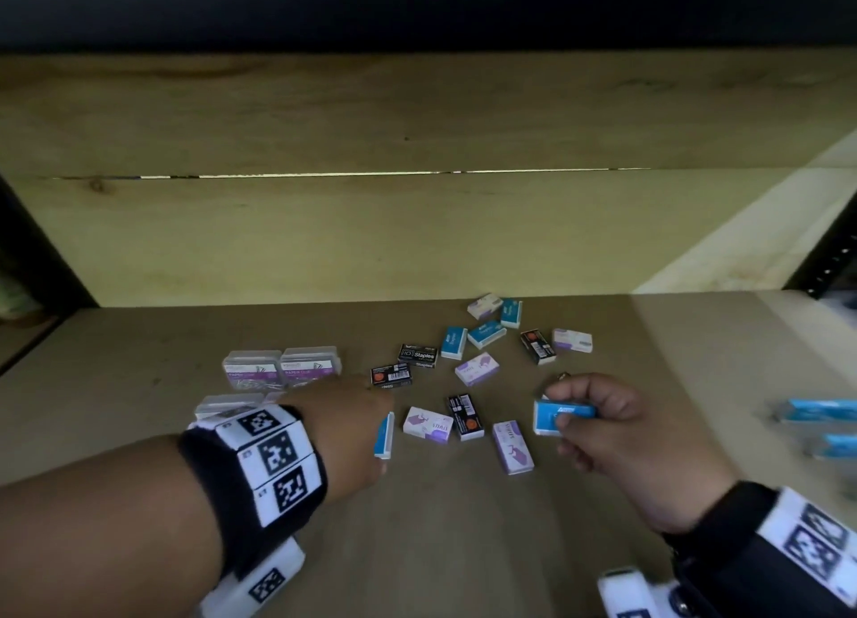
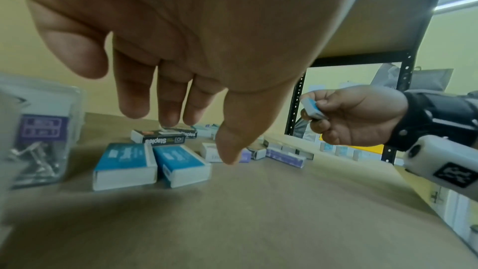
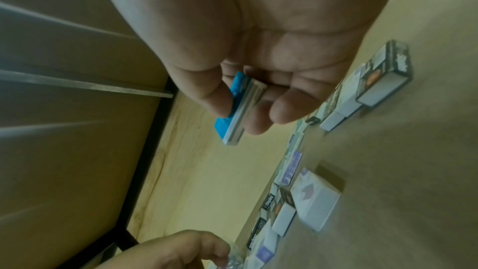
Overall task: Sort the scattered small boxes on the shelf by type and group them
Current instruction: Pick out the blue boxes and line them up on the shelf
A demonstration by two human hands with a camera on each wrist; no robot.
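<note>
A blue box [image 1: 559,416] is pinched between the thumb and curled fingers of the right hand [image 1: 621,436], lifted clear of the shelf board [image 1: 463,538], with the thumb pressed on its blue face and the fingertips behind it (the right wrist view shows this best). The left hand [image 1: 345,436] is held palm down over the board with its fingers loosely extended and nothing gripped. Two more blue boxes [image 2: 152,164] are seen lying side by side just under that hand in the left wrist view; from the head view only the edge of one is visible past the palm.

Just beyond the left fingertips a black staple box [image 1: 391,375] is lying flat, with a second black staple box [image 1: 418,355] right behind it. Between the hands a purple-and-white box [image 1: 427,424], another black one [image 1: 465,416] and a longer purple-and-white one [image 1: 512,447] are scattered close together. Farther back, blue, purple-and-white and black boxes are mixed in a loose cluster [image 1: 501,334].

To the left, clear plastic cases of paper clips [image 1: 280,367] are grouped in a neat pair, with another one partly hidden behind the left wrist. At the far right edge some blurred blue boxes [image 1: 821,425] are set apart from the rest.
</note>
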